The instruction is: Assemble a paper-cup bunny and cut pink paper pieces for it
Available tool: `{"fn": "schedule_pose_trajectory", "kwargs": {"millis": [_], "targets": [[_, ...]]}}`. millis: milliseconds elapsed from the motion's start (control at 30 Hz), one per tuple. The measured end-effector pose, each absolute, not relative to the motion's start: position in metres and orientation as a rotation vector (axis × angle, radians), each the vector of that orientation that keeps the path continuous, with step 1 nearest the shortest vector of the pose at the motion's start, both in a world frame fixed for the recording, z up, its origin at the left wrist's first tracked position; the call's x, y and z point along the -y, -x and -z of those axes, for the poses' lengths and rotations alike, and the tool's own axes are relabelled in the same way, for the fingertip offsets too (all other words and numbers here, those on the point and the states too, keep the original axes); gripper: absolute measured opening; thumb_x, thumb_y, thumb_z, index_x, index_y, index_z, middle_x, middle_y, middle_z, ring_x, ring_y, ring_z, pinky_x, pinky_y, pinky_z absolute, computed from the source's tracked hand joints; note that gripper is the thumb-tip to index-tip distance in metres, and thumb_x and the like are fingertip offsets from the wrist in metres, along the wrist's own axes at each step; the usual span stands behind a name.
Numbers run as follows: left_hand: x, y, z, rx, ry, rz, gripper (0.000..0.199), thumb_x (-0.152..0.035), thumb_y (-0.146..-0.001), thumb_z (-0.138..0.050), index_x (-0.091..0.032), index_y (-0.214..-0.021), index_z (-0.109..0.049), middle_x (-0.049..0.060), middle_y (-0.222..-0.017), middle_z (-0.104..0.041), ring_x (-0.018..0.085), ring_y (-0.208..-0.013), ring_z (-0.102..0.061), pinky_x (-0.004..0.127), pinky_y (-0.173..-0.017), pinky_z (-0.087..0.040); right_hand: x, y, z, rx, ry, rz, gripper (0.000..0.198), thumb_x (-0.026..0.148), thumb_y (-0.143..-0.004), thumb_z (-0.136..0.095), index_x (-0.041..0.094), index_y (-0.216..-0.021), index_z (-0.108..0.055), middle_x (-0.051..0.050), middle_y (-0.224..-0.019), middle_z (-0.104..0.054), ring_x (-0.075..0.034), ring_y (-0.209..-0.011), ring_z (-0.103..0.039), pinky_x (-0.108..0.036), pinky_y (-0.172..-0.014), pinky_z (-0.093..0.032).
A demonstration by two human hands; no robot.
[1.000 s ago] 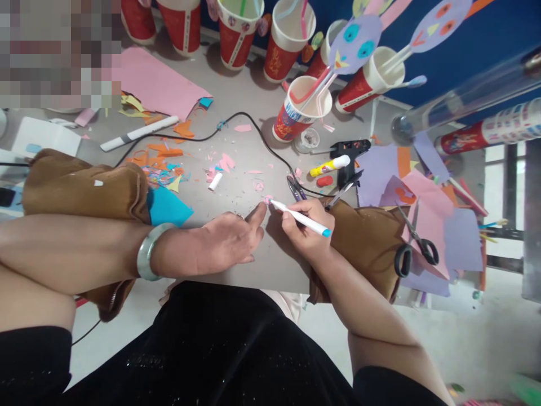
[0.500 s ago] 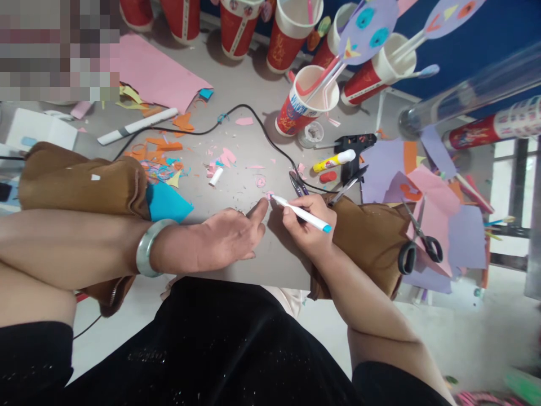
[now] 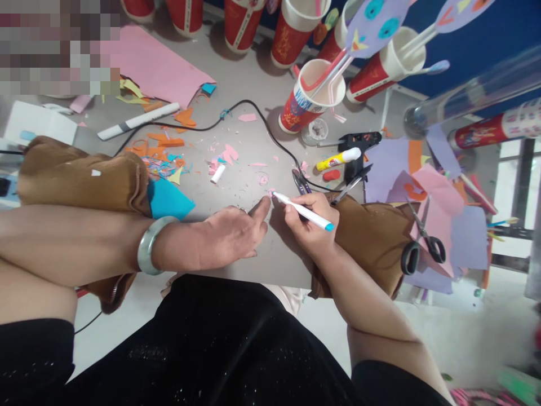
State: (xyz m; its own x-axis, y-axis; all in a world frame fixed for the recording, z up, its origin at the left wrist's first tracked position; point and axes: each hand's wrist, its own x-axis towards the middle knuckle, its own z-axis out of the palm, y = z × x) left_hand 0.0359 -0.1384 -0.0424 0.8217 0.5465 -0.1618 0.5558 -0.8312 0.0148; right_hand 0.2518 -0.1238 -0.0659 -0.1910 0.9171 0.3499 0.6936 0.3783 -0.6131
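My right hand [image 3: 313, 221] grips a white felt-tip pen [image 3: 309, 212] with a light blue end, its tip touching a tiny pink paper piece [image 3: 271, 193] on the table. Beside that piece lies the outstretched index fingertip of my left hand [image 3: 230, 234]; the hand holds nothing and rests on its side, with the lower fingers partly hidden. Just above the fingertips is a small round pink paper cutout [image 3: 262, 179] with a line drawn on it. A white pen cap [image 3: 217, 174] lies farther left among pink scraps [image 3: 229, 153].
Red paper cups [image 3: 298, 104] stand along the back, some holding straws with paper faces. A black cable [image 3: 253, 107] crosses the table. A black glue gun [image 3: 355, 152], a yellow glue stick [image 3: 338, 159] and scissors [image 3: 426, 242] lie right. Brown sleeve-like cloths [image 3: 80, 175] flank my arms.
The view has shifted slightly, so the cups sit a little higher and farther right. Both hands stay at the small pink piece, the pen tip still on it.
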Motion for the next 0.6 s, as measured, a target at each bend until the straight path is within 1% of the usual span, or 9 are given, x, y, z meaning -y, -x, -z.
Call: {"fn": "schedule_pose_trajectory", "kwargs": {"millis": [100, 233, 300, 400, 533, 600], "targets": [[0.135, -0.038, 0.036, -0.840, -2.980, 0.237, 0.062, -0.055, -0.094, -0.058, -0.007, -0.134, -0.060, 0.034, -0.158, -0.036, 0.026, -0.077, -0.073, 0.032, -0.047, -0.047, 0.124, -0.252, 0.066, 1.964, 1.394, -0.415, 0.012, 0.035, -0.091, -0.064, 0.024, -0.087, -0.062, 0.002, -0.065, -0.067, -0.014, -0.053, -0.064, -0.026, -0.051, -0.053], [0.131, -0.041, 0.026, -0.835, -2.870, 0.344, 0.060, -0.051, -0.093, -0.062, -0.009, -0.135, -0.060, 0.032, -0.161, -0.033, 0.023, -0.078, -0.073, 0.032, -0.056, -0.053, 0.125, -0.253, 0.066, 1.958, 1.392, -0.405, 0.012, 0.035, -0.091, -0.064, 0.024, -0.088, -0.062, 0.001, -0.064, -0.067, -0.015, -0.055, -0.065, -0.027, -0.053, -0.053], [0.130, -0.042, 0.024, -0.840, -2.859, 0.359, 0.060, -0.050, -0.092, -0.065, -0.009, -0.135, -0.060, 0.031, -0.162, -0.032, 0.024, -0.080, -0.073, 0.032, -0.056, -0.053, 0.126, -0.253, 0.065, 1.943, 1.394, -0.407, 0.011, 0.034, -0.091, -0.064, 0.023, -0.088, -0.062, 0.001, -0.064, -0.067, -0.015, -0.055, -0.065, -0.027, -0.053, -0.053], [0.131, -0.042, 0.024, -0.840, -2.879, 0.359, 0.064, -0.051, -0.090, -0.067, -0.008, -0.136, -0.061, 0.031, -0.161, -0.034, 0.025, -0.082, -0.074, 0.032, -0.055, -0.052, 0.127, -0.253, 0.065, 1.933, 1.382, -0.403, 0.010, 0.033, -0.091, -0.064, 0.023, -0.089, -0.062, 0.002, -0.063, -0.067, -0.015, -0.053, -0.064, -0.027, -0.052, -0.052], [0.133, -0.039, 0.029, -0.858, -2.936, 0.276, 0.063, -0.050, -0.093, -0.062, -0.006, -0.138, -0.059, 0.032, -0.157, -0.040, 0.024, -0.081, -0.073, 0.032, -0.053, -0.049, 0.125, -0.253, 0.067, 1.965, 1.345, -0.365, 0.011, 0.033, -0.089, -0.065, 0.022, -0.087, -0.063, 0.003, -0.063, -0.065, -0.014, -0.052, -0.062, -0.026, -0.051, -0.050], [0.134, -0.037, 0.030, -0.861, -2.946, 0.256, 0.063, -0.050, -0.096, -0.058, -0.005, -0.140, -0.057, 0.033, -0.157, -0.040, 0.022, -0.079, -0.071, 0.032, -0.054, -0.048, 0.123, -0.253, 0.068, 1.966, 1.323, -0.365, 0.011, 0.032, -0.089, -0.066, 0.022, -0.086, -0.063, 0.003, -0.063, -0.065, -0.013, -0.051, -0.061, -0.025, -0.051, -0.049]]}}
